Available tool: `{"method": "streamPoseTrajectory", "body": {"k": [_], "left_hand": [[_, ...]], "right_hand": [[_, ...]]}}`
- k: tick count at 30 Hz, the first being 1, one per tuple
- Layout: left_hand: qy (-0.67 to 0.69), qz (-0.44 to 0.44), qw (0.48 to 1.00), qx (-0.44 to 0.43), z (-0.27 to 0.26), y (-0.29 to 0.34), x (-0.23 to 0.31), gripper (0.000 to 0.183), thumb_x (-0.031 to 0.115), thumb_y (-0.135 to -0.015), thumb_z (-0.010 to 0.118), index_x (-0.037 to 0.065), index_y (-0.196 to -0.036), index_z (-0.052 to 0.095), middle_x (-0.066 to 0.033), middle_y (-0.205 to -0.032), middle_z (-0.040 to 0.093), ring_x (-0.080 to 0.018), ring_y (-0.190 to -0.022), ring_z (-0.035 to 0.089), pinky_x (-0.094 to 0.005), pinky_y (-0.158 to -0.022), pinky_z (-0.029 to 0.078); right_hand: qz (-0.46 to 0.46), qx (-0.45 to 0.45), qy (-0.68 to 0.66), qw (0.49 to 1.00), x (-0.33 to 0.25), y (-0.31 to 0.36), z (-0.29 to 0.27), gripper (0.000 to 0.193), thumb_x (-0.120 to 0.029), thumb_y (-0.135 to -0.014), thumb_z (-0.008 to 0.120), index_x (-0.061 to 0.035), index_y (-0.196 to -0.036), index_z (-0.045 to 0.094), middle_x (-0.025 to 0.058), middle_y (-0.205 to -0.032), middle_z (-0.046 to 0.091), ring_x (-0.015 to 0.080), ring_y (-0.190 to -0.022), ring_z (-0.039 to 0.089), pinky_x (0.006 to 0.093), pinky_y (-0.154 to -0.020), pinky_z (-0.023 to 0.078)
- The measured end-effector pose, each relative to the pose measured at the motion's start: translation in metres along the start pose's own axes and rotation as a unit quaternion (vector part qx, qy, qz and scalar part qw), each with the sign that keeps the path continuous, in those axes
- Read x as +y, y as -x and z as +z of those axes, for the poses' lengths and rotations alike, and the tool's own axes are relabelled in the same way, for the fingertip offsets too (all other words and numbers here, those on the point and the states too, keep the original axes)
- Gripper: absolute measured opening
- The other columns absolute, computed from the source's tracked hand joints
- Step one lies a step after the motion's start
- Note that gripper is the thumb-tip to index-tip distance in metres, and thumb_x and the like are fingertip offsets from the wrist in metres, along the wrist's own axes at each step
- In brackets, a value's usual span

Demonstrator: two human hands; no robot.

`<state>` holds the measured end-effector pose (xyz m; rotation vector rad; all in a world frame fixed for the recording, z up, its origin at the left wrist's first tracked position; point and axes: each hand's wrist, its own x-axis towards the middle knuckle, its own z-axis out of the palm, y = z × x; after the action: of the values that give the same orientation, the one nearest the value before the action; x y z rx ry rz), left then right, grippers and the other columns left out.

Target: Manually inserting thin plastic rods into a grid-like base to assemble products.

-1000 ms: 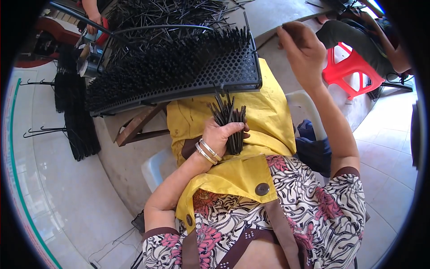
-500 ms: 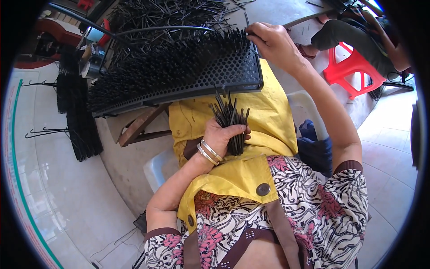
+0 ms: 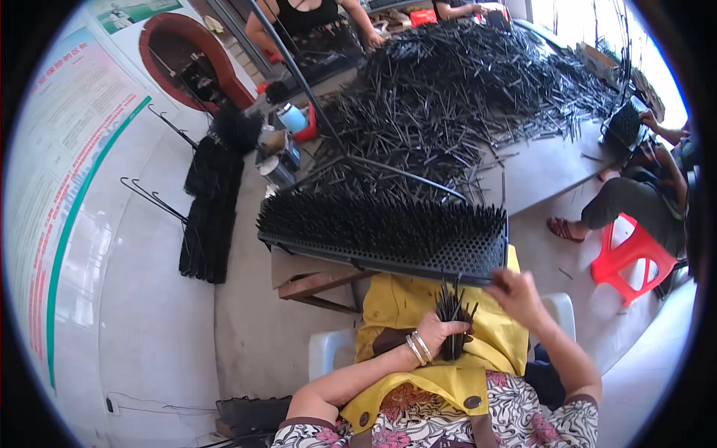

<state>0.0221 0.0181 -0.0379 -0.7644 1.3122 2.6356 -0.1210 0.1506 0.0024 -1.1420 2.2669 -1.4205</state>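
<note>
Clasping black rods, the left hand rested against the apron; the right hand curled near the rack, its grip impossible to tell.

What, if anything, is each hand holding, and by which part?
Left hand: a bundle of black sticks, around the middle. Right hand: can't tell.

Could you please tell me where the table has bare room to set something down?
The grey tabletop has a mostly bare patch between the black stick heap and the table's near edge, beyond the perforated rack's right end. Behind the rack, the heap crowds it.
</note>
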Motion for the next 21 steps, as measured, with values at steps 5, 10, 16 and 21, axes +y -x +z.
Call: {"method": "streamPoseTrajectory", "body": {"k": [5, 10, 16, 21], "left_hand": [[0.040, 0.040, 0.998, -0.008, 0.009, 0.008, 0.010, 0.015, 0.002, -0.072, 0.066, 0.002, -0.085, 0.060, -0.0074, -0.076, 0.063, -0.0176, -0.067, 0.062, -0.0286, -0.061, 0.052], [0.028, 0.048, 0.998, 0.006, 0.005, 0.006, 0.007, 0.017, 0.000, -0.073, 0.065, 0.001, -0.087, 0.057, -0.0083, -0.078, 0.062, -0.0197, -0.069, 0.062, -0.0297, -0.062, 0.052], [-0.011, -0.001, 0.999, 0.032, 0.006, 0.002, 0.008, 0.019, 0.003, -0.072, 0.066, 0.002, -0.087, 0.055, -0.0082, -0.074, 0.060, -0.0196, -0.069, 0.061, -0.0312, -0.060, 0.052], [-0.057, -0.048, 0.997, 0.009, 0.008, 0.008, 0.021, 0.020, 0.009, -0.073, 0.066, 0.003, -0.089, 0.055, -0.0063, -0.074, 0.060, -0.0179, -0.066, 0.060, -0.0309, -0.060, 0.050]], "right_hand": [[0.135, -0.066, -0.113, 0.982, -0.018, 0.025, 0.020, 0.026, -0.010, -0.071, 0.070, 0.0061, -0.088, 0.058, 0.0107, -0.069, 0.062, 0.0135, -0.061, 0.059, 0.0262, -0.056, 0.048], [0.164, -0.028, -0.195, 0.967, -0.018, 0.028, 0.024, 0.017, -0.003, -0.071, 0.067, 0.0047, -0.083, 0.058, 0.0073, -0.066, 0.060, 0.0116, -0.058, 0.057, 0.0244, -0.053, 0.048], [0.079, 0.103, -0.182, 0.975, -0.011, 0.005, -0.008, 0.014, 0.006, -0.071, 0.060, 0.0067, -0.085, 0.055, 0.0076, -0.066, 0.058, 0.0117, -0.052, 0.055, 0.0243, -0.045, 0.046], [-0.035, 0.251, -0.058, 0.966, -0.006, -0.029, -0.038, 0.015, 0.001, -0.079, 0.059, 0.0035, -0.093, 0.057, 0.0054, -0.072, 0.060, 0.0082, -0.056, 0.054, 0.0208, -0.051, 0.044]]}}
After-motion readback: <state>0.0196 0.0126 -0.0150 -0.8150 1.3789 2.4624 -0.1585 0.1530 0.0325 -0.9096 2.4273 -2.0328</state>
